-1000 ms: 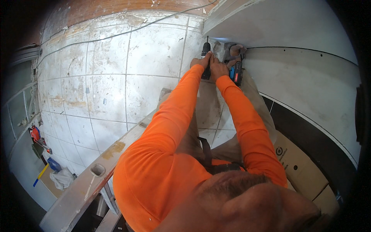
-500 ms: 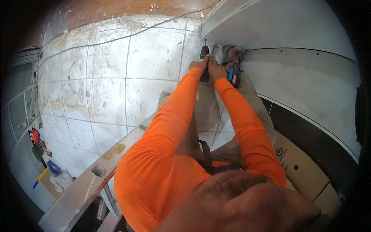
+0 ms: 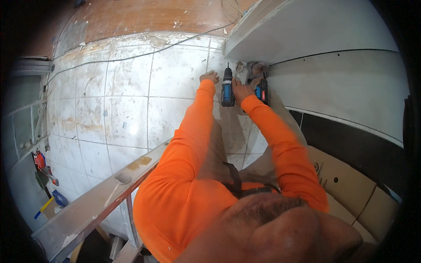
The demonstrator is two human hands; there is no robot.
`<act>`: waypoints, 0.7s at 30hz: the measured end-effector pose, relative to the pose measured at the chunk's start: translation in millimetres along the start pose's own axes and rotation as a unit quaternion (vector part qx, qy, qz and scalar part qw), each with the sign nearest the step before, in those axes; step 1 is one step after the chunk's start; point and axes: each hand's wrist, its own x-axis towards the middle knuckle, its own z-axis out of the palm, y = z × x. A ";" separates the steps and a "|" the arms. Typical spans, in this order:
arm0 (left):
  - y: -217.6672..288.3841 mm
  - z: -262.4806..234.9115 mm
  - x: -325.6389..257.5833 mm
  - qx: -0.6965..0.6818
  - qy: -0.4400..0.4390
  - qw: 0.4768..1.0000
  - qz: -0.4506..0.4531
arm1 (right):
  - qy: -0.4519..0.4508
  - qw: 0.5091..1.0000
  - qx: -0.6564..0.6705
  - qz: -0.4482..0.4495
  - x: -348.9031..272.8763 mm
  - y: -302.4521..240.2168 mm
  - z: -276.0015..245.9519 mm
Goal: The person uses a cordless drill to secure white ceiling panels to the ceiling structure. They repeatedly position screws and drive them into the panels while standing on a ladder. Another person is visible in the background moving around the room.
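Note:
My left hand [image 3: 209, 77] is stretched out in an orange sleeve over the white tiled floor [image 3: 109, 109]. Its fingers are curled, and I cannot see whether anything small is in them. Just to its right a blue and black cordless drill [image 3: 227, 89] points its bit away from me. My right hand [image 3: 240, 90] is against the drill's right side and grips it. A second blue and black drill [image 3: 262, 91] sits right of that hand, at the foot of a white board [image 3: 342, 79]. A shoe [image 3: 255, 69] shows just beyond it.
An aluminium ladder rail [image 3: 87, 210] crosses the lower left. A thin cable [image 3: 131, 57] runs across the tiles, with brown flooring [image 3: 153, 17] beyond. Cardboard sheets [image 3: 346, 184] lie at the lower right. Red, yellow and blue tools [image 3: 41, 162] sit at the far left edge.
Both hands were together on the drill near the board's corner. The left hand has since moved off to the left, and the drill now shows between the two hands.

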 end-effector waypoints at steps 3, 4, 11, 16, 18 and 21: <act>19.2 2.7 -34.8 -0.146 -0.066 0.987 0.010 | 0.003 1.000 0.002 -0.031 -22.2 1.8 -30.0; 24.7 3.7 -46.2 -0.171 -0.085 0.981 0.016 | 0.003 0.999 0.006 -0.041 -30.8 3.1 -41.2; 50.1 5.7 -100.0 -0.262 -0.143 0.954 0.026 | 0.071 0.991 0.040 -0.110 -108.2 0.7 -98.3; 64.3 11.8 -115.4 -0.284 -0.132 0.949 -0.043 | 0.066 0.990 0.033 -0.123 -141.9 -5.6 -103.1; 66.0 11.5 -117.7 -0.279 -0.166 0.945 -0.032 | 0.060 0.990 0.028 -0.125 -148.9 -8.8 -106.3; 65.0 4.3 -118.6 -0.285 -0.224 0.932 0.023 | 0.081 0.987 0.042 -0.130 -154.4 -10.8 -107.6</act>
